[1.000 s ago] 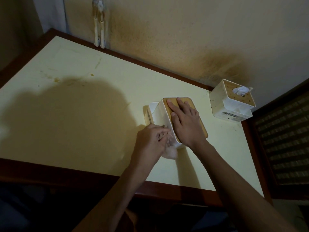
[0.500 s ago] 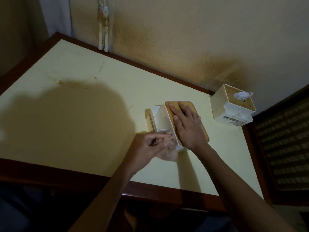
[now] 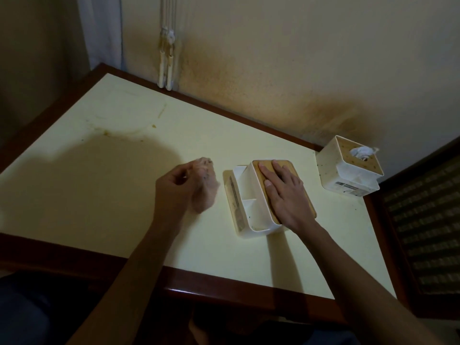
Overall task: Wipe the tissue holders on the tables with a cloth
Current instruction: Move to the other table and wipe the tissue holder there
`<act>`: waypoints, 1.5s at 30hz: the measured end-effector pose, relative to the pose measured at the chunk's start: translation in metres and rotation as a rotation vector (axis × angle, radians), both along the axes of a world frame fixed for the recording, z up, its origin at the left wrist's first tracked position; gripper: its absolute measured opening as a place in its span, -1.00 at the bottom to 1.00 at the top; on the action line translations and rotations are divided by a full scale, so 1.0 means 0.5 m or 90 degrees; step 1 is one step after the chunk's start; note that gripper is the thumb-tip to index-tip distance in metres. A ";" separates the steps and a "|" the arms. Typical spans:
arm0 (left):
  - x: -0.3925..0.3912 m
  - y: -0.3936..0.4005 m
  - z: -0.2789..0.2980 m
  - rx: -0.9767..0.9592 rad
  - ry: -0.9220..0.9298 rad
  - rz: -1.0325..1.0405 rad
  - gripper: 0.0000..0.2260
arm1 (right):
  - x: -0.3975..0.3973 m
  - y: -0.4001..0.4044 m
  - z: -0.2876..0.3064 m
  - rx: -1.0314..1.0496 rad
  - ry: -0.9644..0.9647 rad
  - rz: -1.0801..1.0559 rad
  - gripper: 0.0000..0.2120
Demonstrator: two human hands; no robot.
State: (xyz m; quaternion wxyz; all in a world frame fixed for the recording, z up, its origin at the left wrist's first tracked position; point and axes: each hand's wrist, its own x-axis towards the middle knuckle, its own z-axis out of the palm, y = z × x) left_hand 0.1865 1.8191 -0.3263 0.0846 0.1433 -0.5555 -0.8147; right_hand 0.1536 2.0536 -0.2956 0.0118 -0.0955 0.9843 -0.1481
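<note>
Two hands work over the pale yellow table with dark wooden edging (image 3: 99, 185): the left hand (image 3: 174, 188) pinches a crumpled pinkish cloth (image 3: 205, 188) in curled fingers, lifted just beside the white tissue holder with a bamboo lid (image 3: 263, 195), while the right hand (image 3: 286, 195) presses flat, fingers straight, on that lid. Farther back near the wall stands a square white speckled tissue holder (image 3: 348, 168) with tissue poking out, well apart from the cloth and, I judge, not yet wiped, so roughly half the job remains.
</note>
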 end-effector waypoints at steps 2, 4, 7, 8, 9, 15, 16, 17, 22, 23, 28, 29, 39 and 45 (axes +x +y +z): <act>-0.015 -0.009 -0.010 -0.193 0.016 0.028 -0.79 | 0.002 0.000 0.002 0.004 -0.008 0.002 -0.47; -0.033 -0.016 -0.028 -0.408 0.058 0.035 -0.80 | 0.003 0.000 0.004 0.006 -0.014 0.009 -0.37; -0.043 -0.016 -0.076 -0.627 0.102 -0.053 -0.86 | 0.001 0.000 0.000 0.012 -0.016 0.008 -0.22; -0.042 -0.012 -0.092 -0.666 0.111 -0.079 -0.86 | 0.000 0.000 -0.001 0.016 -0.012 0.006 -0.19; -0.039 -0.006 -0.101 -0.688 0.113 -0.097 -0.87 | -0.001 0.000 -0.002 0.017 -0.006 0.006 -0.18; -0.042 -0.003 -0.098 -0.677 0.072 -0.121 -0.91 | -0.007 0.007 0.002 -0.011 -0.026 0.061 -0.20; -0.041 -0.005 -0.099 -0.677 0.068 -0.125 -0.92 | -0.010 0.011 0.005 -0.018 -0.038 0.075 -0.20; -0.040 -0.005 -0.099 -0.676 0.065 -0.125 -0.93 | -0.015 0.016 0.011 -0.021 -0.056 0.087 -0.20; -0.039 0.001 -0.083 -0.693 0.048 -0.120 -0.88 | -0.040 0.052 0.042 0.073 -0.125 0.166 -0.25; -0.040 0.002 -0.079 -0.700 0.028 -0.134 -0.85 | -0.043 0.057 0.046 0.097 -0.123 0.180 -0.27; -0.044 0.010 -0.047 -0.787 -0.034 -0.216 -0.82 | -0.007 0.066 0.039 0.064 -0.087 0.137 -0.25; -0.041 0.015 -0.037 -0.821 -0.026 -0.215 -0.83 | 0.007 0.070 0.027 0.032 -0.062 0.106 -0.25; -0.016 0.120 0.018 -0.652 -0.007 -0.307 -0.40 | 0.162 0.070 -0.058 -0.394 0.028 -0.270 -0.20; -0.001 0.149 -0.019 -0.523 0.011 -0.276 -0.43 | 0.183 0.057 -0.061 -0.505 -0.006 -0.236 -0.12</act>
